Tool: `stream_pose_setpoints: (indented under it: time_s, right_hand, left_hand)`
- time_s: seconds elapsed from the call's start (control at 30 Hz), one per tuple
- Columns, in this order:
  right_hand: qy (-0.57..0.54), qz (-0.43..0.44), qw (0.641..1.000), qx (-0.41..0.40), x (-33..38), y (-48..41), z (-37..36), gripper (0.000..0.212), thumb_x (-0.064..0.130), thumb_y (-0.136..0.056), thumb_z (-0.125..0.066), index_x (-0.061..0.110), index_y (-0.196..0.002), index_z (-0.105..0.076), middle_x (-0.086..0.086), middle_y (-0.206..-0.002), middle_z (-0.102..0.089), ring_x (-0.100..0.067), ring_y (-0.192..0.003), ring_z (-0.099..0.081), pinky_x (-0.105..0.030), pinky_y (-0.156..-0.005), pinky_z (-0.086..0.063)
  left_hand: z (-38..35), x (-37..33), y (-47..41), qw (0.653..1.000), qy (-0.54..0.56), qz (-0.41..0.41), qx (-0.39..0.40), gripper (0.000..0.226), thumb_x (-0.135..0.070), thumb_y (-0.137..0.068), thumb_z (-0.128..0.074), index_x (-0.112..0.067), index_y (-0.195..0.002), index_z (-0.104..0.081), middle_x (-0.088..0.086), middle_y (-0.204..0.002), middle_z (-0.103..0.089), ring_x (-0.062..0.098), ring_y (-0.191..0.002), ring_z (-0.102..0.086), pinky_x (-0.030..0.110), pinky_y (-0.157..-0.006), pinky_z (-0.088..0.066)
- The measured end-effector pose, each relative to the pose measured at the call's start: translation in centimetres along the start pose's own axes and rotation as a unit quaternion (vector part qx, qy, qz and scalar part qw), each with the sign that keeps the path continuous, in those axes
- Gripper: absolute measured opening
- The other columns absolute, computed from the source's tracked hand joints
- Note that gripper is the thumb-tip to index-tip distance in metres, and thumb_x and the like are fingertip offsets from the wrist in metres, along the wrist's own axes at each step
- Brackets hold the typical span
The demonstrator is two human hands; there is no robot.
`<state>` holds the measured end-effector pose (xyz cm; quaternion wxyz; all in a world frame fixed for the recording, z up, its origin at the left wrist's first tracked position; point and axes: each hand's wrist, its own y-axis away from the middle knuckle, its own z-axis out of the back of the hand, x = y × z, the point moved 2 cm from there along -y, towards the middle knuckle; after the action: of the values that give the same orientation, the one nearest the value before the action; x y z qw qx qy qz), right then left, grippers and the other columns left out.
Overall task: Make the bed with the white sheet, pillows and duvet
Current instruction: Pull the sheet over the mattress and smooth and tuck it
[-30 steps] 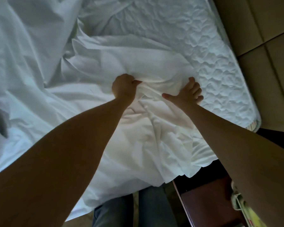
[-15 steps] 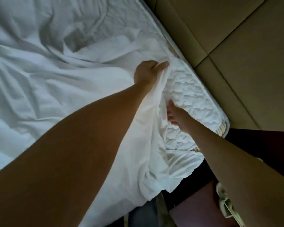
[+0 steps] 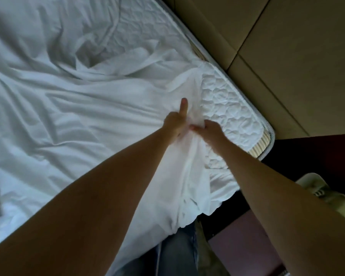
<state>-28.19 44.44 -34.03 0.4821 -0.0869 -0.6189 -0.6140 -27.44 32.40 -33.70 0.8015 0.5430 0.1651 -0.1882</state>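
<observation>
A crumpled white sheet (image 3: 72,108) covers most of the quilted mattress (image 3: 231,114), whose right corner lies bare. My left hand (image 3: 175,120) grips a bunched fold of the sheet near that corner, thumb pointing up. Right beside it, my right hand (image 3: 209,128) pinches the same fold, fingers curled into the cloth. The sheet's edge hangs over the near side of the bed. No pillows or duvet are in view.
A beige padded headboard (image 3: 287,56) runs along the mattress at the upper right. A dark reddish nightstand (image 3: 247,246) stands at the bed corner, with a pale object (image 3: 323,192) on it. My jeans-clad legs (image 3: 177,253) are against the bed's near edge.
My left hand drew back from the mattress edge toward me with the sheet. My right hand went from lying flat on the sheet to pinching the fold beside the left hand.
</observation>
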Motion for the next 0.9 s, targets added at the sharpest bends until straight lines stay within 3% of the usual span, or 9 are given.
stream_pose_setpoints:
  time_s: [0.07,0.13,0.23,0.33,0.43,0.53,0.63,0.77,0.9]
  right_hand:
    - [0.039,0.001,0.998,-0.05,-0.1,0.0,4.4,0.023,0.026,-0.085,-0.067,0.007,-0.098,-0.065,-0.009,-0.083,-0.059,-0.019,-0.074,-0.055,-0.026,-0.061,-0.039]
    - [0.079,0.002,0.99,-0.117,-0.5,0.2,8.7,0.03,0.03,-0.086,-0.066,0.004,-0.102,-0.066,-0.011,-0.085,-0.059,-0.023,-0.081,-0.059,-0.029,-0.063,-0.039]
    - [0.018,-0.022,0.961,-0.274,-1.9,1.1,14.3,0.041,0.031,-0.086,-0.064,0.001,-0.113,-0.06,-0.013,-0.097,-0.06,-0.03,-0.096,-0.06,-0.036,-0.075,-0.045]
    - [0.06,-0.052,0.961,-0.265,-3.4,1.3,17.7,0.046,0.036,-0.086,-0.063,0.001,-0.114,-0.058,-0.012,-0.099,-0.058,-0.029,-0.096,-0.058,-0.034,-0.073,-0.044]
    - [0.144,-0.072,0.957,-0.243,-3.9,1.5,17.3,0.068,0.057,-0.073,-0.065,0.012,-0.123,-0.052,-0.01,-0.121,-0.055,-0.03,-0.112,-0.052,-0.041,-0.093,-0.044]
    - [0.195,-0.003,0.927,-0.321,-3.9,2.1,14.4,0.057,0.044,-0.081,-0.065,0.013,-0.125,-0.048,-0.01,-0.13,-0.046,-0.029,-0.122,-0.043,-0.041,-0.104,-0.033]
    - [0.162,0.062,0.949,-0.263,-3.8,1.3,11.5,0.04,0.043,-0.086,-0.059,0.017,-0.116,-0.055,-0.005,-0.12,-0.058,-0.024,-0.115,-0.051,-0.04,-0.1,-0.039]
    - [0.199,0.001,0.974,-0.108,-4.6,-1.4,9.2,0.053,0.055,-0.093,-0.036,0.027,-0.138,-0.042,0.001,-0.145,-0.042,-0.022,-0.135,-0.034,-0.042,-0.112,-0.025]
    - [0.265,-0.059,0.961,-0.056,-6.1,-3.0,9.5,0.057,0.058,-0.095,-0.02,0.033,-0.147,-0.021,0.005,-0.157,-0.015,-0.021,-0.145,-0.01,-0.043,-0.114,-0.009]
  left_hand:
    - [-0.9,-2.5,0.8,0.999,0.024,-0.028,0.035,0.089,-0.074,-0.085,-0.016,-0.003,-0.121,-0.057,0.024,-0.109,-0.06,0.023,-0.076,-0.055,0.029,-0.07,-0.046]
    - [-2.5,-4.5,1.0,0.995,0.032,-0.028,0.09,0.09,-0.077,-0.082,-0.016,-0.007,-0.128,-0.052,0.019,-0.124,-0.056,0.025,-0.097,-0.057,0.032,-0.081,-0.049]
    - [-5.9,-6.6,2.1,0.983,0.003,-0.05,0.179,0.087,-0.078,-0.082,-0.013,-0.019,-0.141,-0.038,0.004,-0.142,-0.045,0.026,-0.122,-0.049,0.036,-0.095,-0.047]
    - [-8.8,-6.8,2.4,0.979,-0.018,-0.068,0.191,0.079,-0.072,-0.087,-0.015,-0.02,-0.144,-0.033,0.004,-0.146,-0.039,0.024,-0.127,-0.044,0.037,-0.101,-0.044]
    - [-10.3,-6.2,1.1,0.989,-0.053,-0.084,0.107,0.074,-0.065,-0.091,-0.023,-0.007,-0.124,-0.054,0.016,-0.124,-0.056,0.03,-0.111,-0.055,0.04,-0.1,-0.045]
    - [-10.6,-5.5,-0.3,0.996,0.049,-0.056,0.051,0.068,-0.064,-0.089,-0.036,-0.002,-0.097,-0.062,0.017,-0.083,-0.059,0.026,-0.076,-0.059,0.036,-0.08,-0.052]
    - [-10.4,-5.5,-1.2,0.981,0.187,0.017,0.047,0.058,-0.066,-0.083,-0.047,-0.008,-0.082,-0.053,0.006,-0.075,-0.056,0.017,-0.066,-0.057,0.025,-0.065,-0.052]
    - [-10.7,-7.1,-3.3,0.952,0.281,0.075,0.092,0.058,-0.06,-0.088,-0.045,-0.006,-0.106,-0.054,0.011,-0.11,-0.063,0.025,-0.101,-0.064,0.03,-0.089,-0.053]
    - [-11.7,-8.4,-5.1,0.983,0.173,-0.021,0.053,0.047,-0.033,-0.102,-0.032,0.004,-0.128,-0.046,0.018,-0.127,-0.056,0.029,-0.115,-0.058,0.024,-0.077,-0.051]
